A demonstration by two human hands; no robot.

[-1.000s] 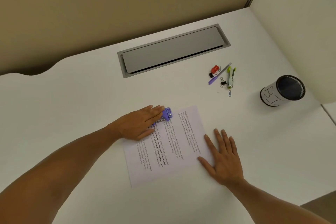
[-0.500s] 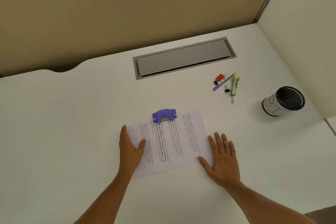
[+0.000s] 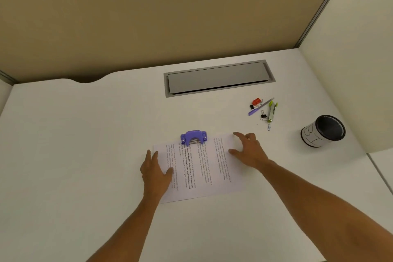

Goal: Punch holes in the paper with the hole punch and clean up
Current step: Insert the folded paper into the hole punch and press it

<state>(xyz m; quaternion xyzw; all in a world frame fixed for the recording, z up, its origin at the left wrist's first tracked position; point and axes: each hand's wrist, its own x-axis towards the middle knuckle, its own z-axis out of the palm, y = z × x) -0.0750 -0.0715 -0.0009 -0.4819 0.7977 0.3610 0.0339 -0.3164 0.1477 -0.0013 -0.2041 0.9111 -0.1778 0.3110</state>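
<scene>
A printed sheet of paper (image 3: 204,168) lies on the white desk (image 3: 85,155) in front of me. A purple hole punch (image 3: 193,137) sits on the sheet's far edge, with the paper slid into its slot. My left hand (image 3: 156,172) rests flat on the sheet's left edge, fingers apart. Over the sheet's far right corner hovers my right hand (image 3: 248,151), fingers spread and curved, holding nothing. Neither hand touches the punch.
A black mesh pen cup (image 3: 323,131) with a white label stands at the right. Behind the paper lie a purple pen (image 3: 260,107), a green compass (image 3: 272,111), an orange clip (image 3: 255,101) and small binder clips. A grey cable hatch (image 3: 219,77) is set into the desk.
My left hand came off the hole punch and settled on the paper's left edge. My right hand lifted from the near right corner and moved up to the far right corner.
</scene>
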